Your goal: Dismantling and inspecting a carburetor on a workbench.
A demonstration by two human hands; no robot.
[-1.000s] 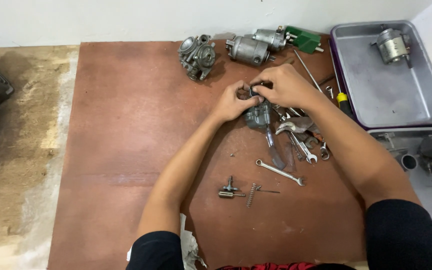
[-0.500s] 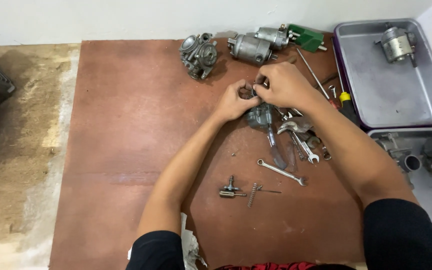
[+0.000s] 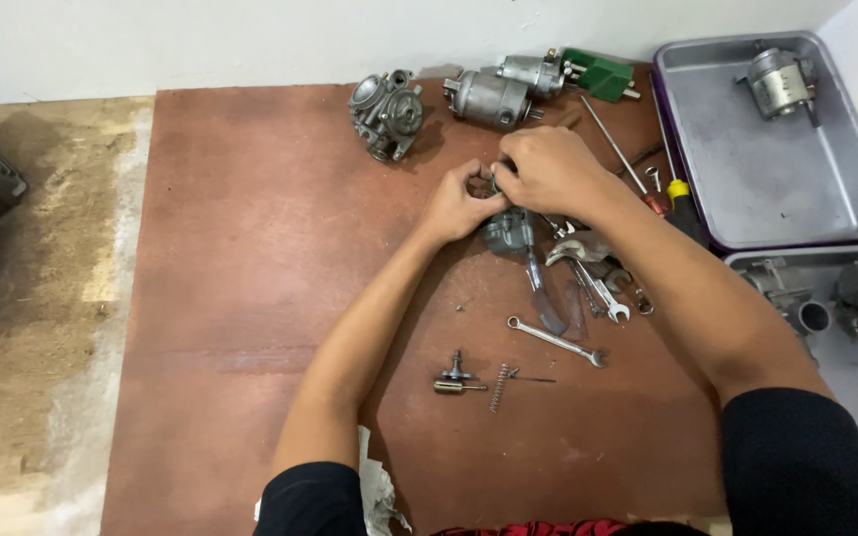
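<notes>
Between both hands, the left hand and right hand grip a grey carburetor part from above.

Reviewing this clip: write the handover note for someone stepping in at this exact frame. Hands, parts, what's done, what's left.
Left hand and right hand are both closed together on a small grey metal part at the middle of the brown board; what the fingers pinch is hidden.
Laid out near you: a spring, a small brass fitting and a spanner.
A carburettor and two grey motors sit at the far edge; a metal tray stands to the right.
Done: small pieces appear removed. Left: the held part is not yet set down.
</notes>
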